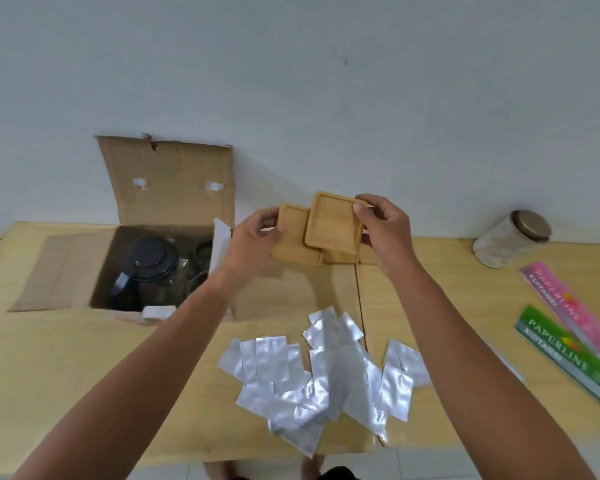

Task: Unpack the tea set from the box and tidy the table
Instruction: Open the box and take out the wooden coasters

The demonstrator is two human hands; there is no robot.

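Both hands are holding wooden coasters above the far middle of the bench (66,375). The left hand (253,237) is gripping one square coaster (291,237) by its left edge, and the right hand (383,225) is pinching another coaster (335,221) overlapping it. More coasters are lying beneath them. The open cardboard box (167,188) is sitting far left, with a dark-lidded glass teapot (149,268) inside. Silver foil sachets (312,375) are lying scattered near the front.

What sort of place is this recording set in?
Probably a room in a home: a plain wooden table against a bare white wall, tiled floor below, a lidded jar on top.
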